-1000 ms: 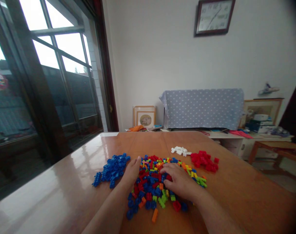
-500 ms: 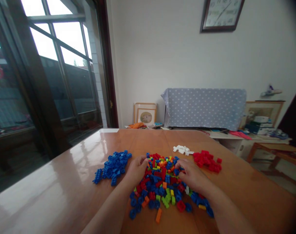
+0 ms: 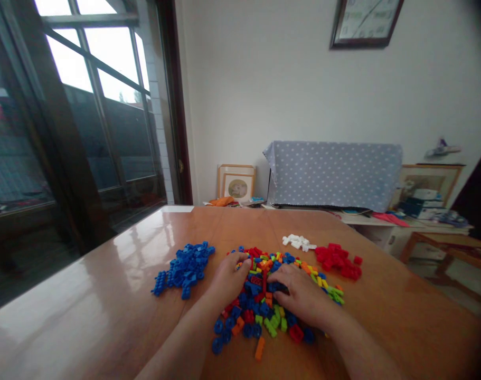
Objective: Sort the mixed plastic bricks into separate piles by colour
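Observation:
A mixed heap of toy building bricks [image 3: 248, 301] in red, blue, green, yellow and orange lies in front of me. At its left side my left hand [image 3: 233, 272] reaches in, fingers curled toward the thumb; whatever they may hold is hidden. My right hand [image 3: 298, 290] rests over the right part of the heap, its thumb and forefinger apart and pointing left. Near those fingertips an upright red brick [image 3: 264, 281] stands among the others. I see no brick held in the right hand.
Left of the heap lies a pile of blue bricks [image 3: 187, 266]. White bricks [image 3: 299, 243] and a pile of red bricks [image 3: 338, 260] sit at the back right. One orange brick [image 3: 260, 349] lies near me on the wooden table [image 3: 85, 306].
My right hand has moved left and nearer, uncovering green and yellow bricks on the right. My left hand has shifted slightly right, further over the heap.

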{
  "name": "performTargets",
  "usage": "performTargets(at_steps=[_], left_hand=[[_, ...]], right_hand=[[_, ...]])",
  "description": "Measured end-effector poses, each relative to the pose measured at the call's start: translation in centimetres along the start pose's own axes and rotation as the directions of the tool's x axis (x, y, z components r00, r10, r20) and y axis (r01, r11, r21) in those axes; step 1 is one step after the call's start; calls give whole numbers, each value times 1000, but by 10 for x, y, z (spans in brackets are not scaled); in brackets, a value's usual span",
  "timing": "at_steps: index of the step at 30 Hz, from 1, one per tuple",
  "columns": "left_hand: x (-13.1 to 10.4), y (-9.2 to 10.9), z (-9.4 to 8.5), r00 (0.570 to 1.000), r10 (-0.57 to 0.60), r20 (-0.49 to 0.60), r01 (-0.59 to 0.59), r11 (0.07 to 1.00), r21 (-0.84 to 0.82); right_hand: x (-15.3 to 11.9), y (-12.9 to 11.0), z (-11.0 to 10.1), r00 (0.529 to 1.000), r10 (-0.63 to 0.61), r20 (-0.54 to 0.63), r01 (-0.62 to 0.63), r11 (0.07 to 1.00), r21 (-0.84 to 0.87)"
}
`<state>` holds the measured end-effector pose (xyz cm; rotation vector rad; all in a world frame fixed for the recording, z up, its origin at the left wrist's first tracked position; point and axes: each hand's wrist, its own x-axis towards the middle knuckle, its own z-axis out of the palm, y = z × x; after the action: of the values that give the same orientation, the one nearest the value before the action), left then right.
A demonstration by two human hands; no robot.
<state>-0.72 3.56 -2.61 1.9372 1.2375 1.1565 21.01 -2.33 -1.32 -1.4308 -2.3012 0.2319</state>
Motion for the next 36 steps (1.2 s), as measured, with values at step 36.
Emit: performTargets(at_steps=[36], left_hand=[[-18, 21, 15, 984, 166, 69, -165, 986, -25]], right_hand=[[0, 29, -6, 970, 241, -39, -229, 953, 200]])
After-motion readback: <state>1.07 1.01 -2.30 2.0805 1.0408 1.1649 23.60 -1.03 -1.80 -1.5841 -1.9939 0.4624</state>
